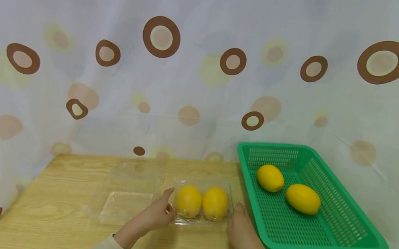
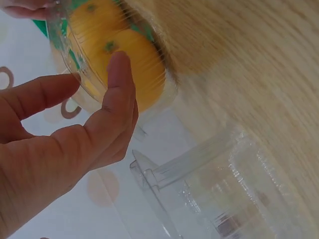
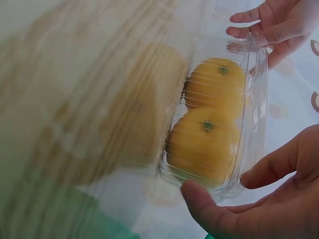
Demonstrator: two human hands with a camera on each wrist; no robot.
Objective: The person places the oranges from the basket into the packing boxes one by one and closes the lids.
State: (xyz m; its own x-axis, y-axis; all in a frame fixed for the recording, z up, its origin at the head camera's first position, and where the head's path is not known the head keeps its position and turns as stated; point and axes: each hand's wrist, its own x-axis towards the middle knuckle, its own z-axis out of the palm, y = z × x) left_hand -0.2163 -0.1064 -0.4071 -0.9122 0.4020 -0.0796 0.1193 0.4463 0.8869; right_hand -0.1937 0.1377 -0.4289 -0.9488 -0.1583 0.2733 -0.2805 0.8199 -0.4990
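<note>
A clear plastic clamshell box (image 1: 201,222) with two yellow lemons (image 1: 188,201) in it lies in front of me at the middle of the wooden table. My left hand (image 1: 157,214) holds its left end; the left wrist view shows thumb and forefinger (image 2: 119,69) at the rim and side wall. At the other end my right hand (image 1: 243,235) holds the box, with thumb (image 3: 269,167) and forefinger spanning the corner in the right wrist view. The lemons sit side by side, seen through the ribbed plastic.
Another clear plastic box (image 1: 130,208), its lid raised, stands on the left of the table (image 1: 60,190). To the right is a green plastic basket (image 1: 323,248) holding two more lemons (image 1: 303,198). A patterned curtain (image 1: 197,86) hangs behind the table.
</note>
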